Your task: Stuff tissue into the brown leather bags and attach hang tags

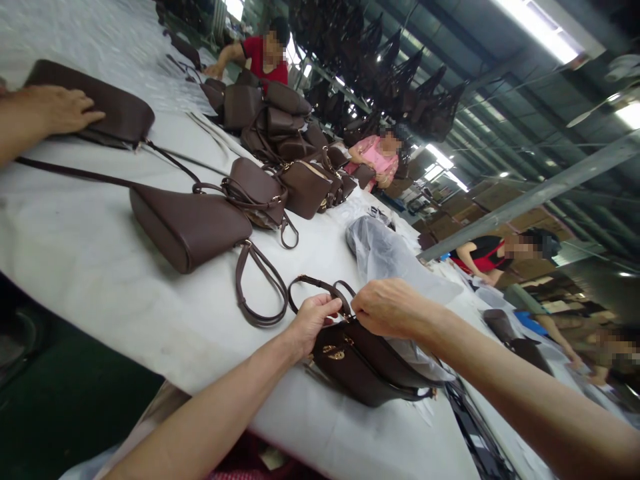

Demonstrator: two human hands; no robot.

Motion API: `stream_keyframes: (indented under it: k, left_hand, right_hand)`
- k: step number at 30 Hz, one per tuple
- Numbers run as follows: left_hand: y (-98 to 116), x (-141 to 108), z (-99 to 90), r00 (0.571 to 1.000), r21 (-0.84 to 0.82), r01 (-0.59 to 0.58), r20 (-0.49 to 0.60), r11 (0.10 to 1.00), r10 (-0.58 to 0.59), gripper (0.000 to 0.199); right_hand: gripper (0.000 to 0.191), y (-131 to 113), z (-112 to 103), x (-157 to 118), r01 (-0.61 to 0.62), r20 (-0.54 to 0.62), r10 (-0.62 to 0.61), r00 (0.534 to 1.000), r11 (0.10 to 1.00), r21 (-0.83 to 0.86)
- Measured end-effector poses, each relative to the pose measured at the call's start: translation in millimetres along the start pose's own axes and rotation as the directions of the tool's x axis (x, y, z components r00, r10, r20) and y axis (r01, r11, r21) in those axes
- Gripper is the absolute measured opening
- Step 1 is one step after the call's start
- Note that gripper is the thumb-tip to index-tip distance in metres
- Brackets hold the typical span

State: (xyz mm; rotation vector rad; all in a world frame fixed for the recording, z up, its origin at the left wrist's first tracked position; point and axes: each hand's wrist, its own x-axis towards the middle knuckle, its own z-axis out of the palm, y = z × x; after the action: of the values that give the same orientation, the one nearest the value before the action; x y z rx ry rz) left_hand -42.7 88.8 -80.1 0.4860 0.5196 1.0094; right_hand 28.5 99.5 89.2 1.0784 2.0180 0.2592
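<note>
A dark brown handbag (370, 367) with gold-coloured hardware on its front lies on the white-covered table, just in front of me. My left hand (315, 320) is closed, with thumb and fingers pinching the bag's strap (313, 280) near its top edge. Beside it, my right hand (387, 308) is curled into a closed grip where the strap meets the bag; its fingertips are partly hidden, but the strap runs into them. Clear plastic wrapping (383, 250) lies behind my right hand, and some shows along the bag's top.
Another brown bag (193, 227) with a looped strap lies to the left. At far left, another person's hand (65, 110) rests on a brown bag (117, 107). Piled bags (280, 127) cover the table's far part. Several co-workers stand around; a slanted metal pole (540, 200) rises at right.
</note>
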Motion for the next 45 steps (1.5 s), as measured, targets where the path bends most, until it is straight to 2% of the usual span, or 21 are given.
stream_keyframes:
  k: [2, 4, 6, 12, 16, 18, 21, 23, 25, 28, 31, 37, 45]
  left_hand:
    - [4.5, -3.7, -1.0, 0.996, 0.008, -0.035, 0.078, 0.999, 0.034, 0.015]
    - [6.9, -6.7, -1.1, 0.986, 0.022, -0.070, 0.153, 0.997, 0.065, 0.022]
    - [6.2, -7.9, 0.4, 0.979, 0.042, -0.106, 0.180, 0.993, 0.097, 0.029]
    - [-5.5, -1.9, 4.9, 0.958, 0.142, -0.278, 0.114, 0.950, 0.263, 0.016]
    - [-4.7, -1.9, -4.8, 0.942, 0.388, -0.330, 0.082, 0.861, 0.324, 0.006]
    - [0.6, -5.1, -14.1, 0.941, 0.516, -0.321, 0.081, 0.794, 0.328, 0.012]
    - [12.6, -12.5, -27.6, 0.932, 0.633, -0.316, 0.069, 0.706, 0.356, 0.023]
    - [20.3, -17.2, -33.0, 0.919, 0.659, -0.334, 0.069, 0.674, 0.388, 0.023]
    - [25.6, -20.6, -35.3, 0.909, 0.667, -0.360, 0.093, 0.653, 0.406, 0.025]
    - [28.3, -22.9, -36.0, 0.901, 0.687, -0.380, 0.122, 0.619, 0.417, 0.026]
    - [28.2, -23.8, -35.7, 0.897, 0.700, -0.396, 0.154, 0.595, 0.415, 0.027]
    - [29.1, -26.0, -32.1, 0.889, 0.685, -0.419, 0.177, 0.596, 0.421, 0.028]
    - [22.1, -23.6, -35.9, 0.941, 0.688, -0.302, 0.104, 0.660, 0.323, 0.025]
  right_hand:
    - [0.030, -3.6, -0.3, 2.1, -0.001, 0.017, 0.002, 1.000, 1.000, -0.010]
    - [0.031, -7.1, -0.8, 3.7, 0.000, 0.029, 0.001, 1.000, 1.000, -0.017]
    - [0.030, -10.6, -0.6, 5.3, 0.002, 0.031, -0.002, 1.000, 1.000, -0.018]
    - [0.023, -18.8, 3.2, 9.7, -0.007, 0.001, 0.007, 1.000, 1.000, -0.001]
    - [0.021, -11.4, 6.2, 7.9, -0.019, -0.017, 0.020, 1.000, 0.998, 0.067]
    - [0.019, -3.1, 9.3, 7.0, 0.008, -0.035, -0.002, 0.999, 0.986, 0.164]
    - [0.020, 6.7, 16.1, 8.8, 0.122, -0.130, -0.083, 0.988, 0.936, 0.331]
    - [0.016, 7.1, 20.2, 12.1, 0.175, -0.226, -0.097, 0.969, 0.916, 0.360]
    - [0.020, 2.4, 22.2, 15.8, 0.203, -0.289, -0.104, 0.952, 0.919, 0.339]
    - [0.028, -7.8, 21.7, 20.4, 0.258, -0.320, -0.156, 0.934, 0.917, 0.304]
    - [0.028, -14.4, 19.8, 23.3, 0.279, -0.310, -0.185, 0.933, 0.915, 0.292]
    - [0.028, -16.7, 20.3, 25.7, 0.235, -0.244, -0.169, 0.955, 0.933, 0.272]
    - [0.030, -17.2, 23.1, 28.7, 0.182, -0.267, -0.116, 0.957, 0.954, 0.237]
